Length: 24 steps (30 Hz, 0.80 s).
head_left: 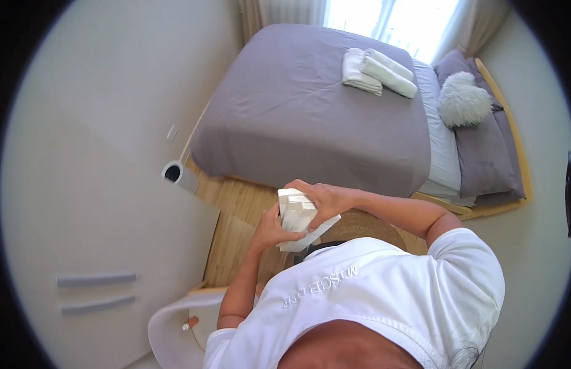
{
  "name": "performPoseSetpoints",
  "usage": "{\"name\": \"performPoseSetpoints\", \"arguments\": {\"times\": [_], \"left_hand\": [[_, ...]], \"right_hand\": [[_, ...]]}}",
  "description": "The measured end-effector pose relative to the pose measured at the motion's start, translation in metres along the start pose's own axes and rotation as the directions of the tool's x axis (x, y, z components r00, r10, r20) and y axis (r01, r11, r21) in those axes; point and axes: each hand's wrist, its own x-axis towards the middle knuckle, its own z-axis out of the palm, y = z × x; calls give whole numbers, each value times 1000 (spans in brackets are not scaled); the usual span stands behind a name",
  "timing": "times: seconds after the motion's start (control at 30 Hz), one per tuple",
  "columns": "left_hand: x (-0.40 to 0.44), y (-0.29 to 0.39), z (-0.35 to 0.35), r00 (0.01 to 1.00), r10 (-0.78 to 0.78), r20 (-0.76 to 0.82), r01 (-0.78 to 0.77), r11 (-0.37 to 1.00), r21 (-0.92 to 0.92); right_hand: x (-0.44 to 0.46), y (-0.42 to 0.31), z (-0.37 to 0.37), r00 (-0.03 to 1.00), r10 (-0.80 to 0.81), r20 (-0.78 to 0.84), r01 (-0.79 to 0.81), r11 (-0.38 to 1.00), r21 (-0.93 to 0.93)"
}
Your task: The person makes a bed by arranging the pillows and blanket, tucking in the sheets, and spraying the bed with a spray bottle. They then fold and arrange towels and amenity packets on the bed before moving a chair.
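A white, box-like object [296,222] with stepped block shapes on its upper side is held in front of my body, over the floor. My left hand [274,231] grips its left side, with the thumb across the front. From above and the right, my right hand [317,200] wraps round the same object. A flat white slab-like part [322,232] sticks out at the lower right, beneath my right hand. Whether these are one piece or several stacked pieces cannot be made out.
Ahead stands a bed with a grey cover [310,117], folded white towels [379,72] and a fluffy white cushion [464,100]. A white bin [186,178] stands by the left wall. At lower left is a white chair [168,317]; a round woven piece [365,229] lies near my right arm.
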Motion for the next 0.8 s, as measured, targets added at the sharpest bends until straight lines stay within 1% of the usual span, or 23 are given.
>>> {"name": "performPoseSetpoints", "arguments": {"times": [0.03,0.07,0.1,0.13,0.17,0.2,0.27,0.3,0.33,0.37,0.4,0.43,0.47,0.5,0.53,0.57,0.6,0.63,0.67,0.7,0.73,0.77,0.8], "left_hand": [[13,9,-2,997,34,75,-38,998,48],[32,9,2,987,62,150,-77,993,93],[52,16,7,977,60,203,-92,984,154],[71,23,13,974,48,223,-86,982,167],[91,30,20,954,56,293,-105,983,153],[128,39,32,930,67,362,-125,983,138],[152,43,37,907,83,412,-150,980,132],[170,48,43,875,67,479,-154,977,146],[188,49,48,839,55,542,-164,974,156],[205,42,53,830,58,555,-174,972,158],[223,33,60,789,26,614,-105,990,92],[239,28,64,744,1,668,-30,999,31],[255,30,68,734,-4,679,-26,999,34],[279,33,74,678,-23,734,10,1000,22],[299,35,77,615,-50,787,61,998,16],[318,44,80,569,-20,822,46,999,-7],[337,46,84,559,-21,829,45,999,-5],[357,46,86,498,23,867,31,999,-44],[378,47,87,433,71,899,12,996,-84],[401,47,88,388,57,920,-6,998,-59],[426,54,87,376,52,925,-16,999,-50],[444,56,87,341,54,939,-44,998,-42],[461,57,83,303,54,951,-72,997,-34]], "right_hand": [[-8,-11,-6,999,6,-37,-5,1000,24],[-16,-5,-16,998,11,-57,-11,1000,14],[-27,-2,-28,990,63,-127,-63,998,5],[-37,4,-38,974,111,-196,-112,994,4],[-47,11,-48,954,165,-251,-156,986,54],[-60,25,-76,949,165,-269,-151,986,70],[-70,30,-80,876,228,-425,-203,974,103],[-77,35,-88,868,231,-439,-199,973,120],[-83,40,-93,810,286,-512,-234,958,164],[-87,44,-97,743,336,-579,-267,942,204],[-91,51,-102,732,345,-587,-267,938,219],[-94,57,-106,670,394,-629,-247,918,311],[-95,61,-110,604,446,-661,-220,890,399],[-95,65,-121,555,459,-694,-224,885,407],[-93,70,-128,545,467,-697,-224,882,415],[-92,76,-137,471,471,-746,-229,882,412],[-89,82,-144,394,465,-793,-236,885,401],[-86,83,-151,340,443,-830,-203,896,396],[-82,89,-160,328,451,-830,-200,892,406],[-78,96,-171,279,466,-839,-169,884,435],[-72,102,-184,230,470,-852,-129,883,452],[-67,101,-196,238,504,-831,-154,864,480],[-56,108,-205,219,525,-823,-147,851,504]]}}
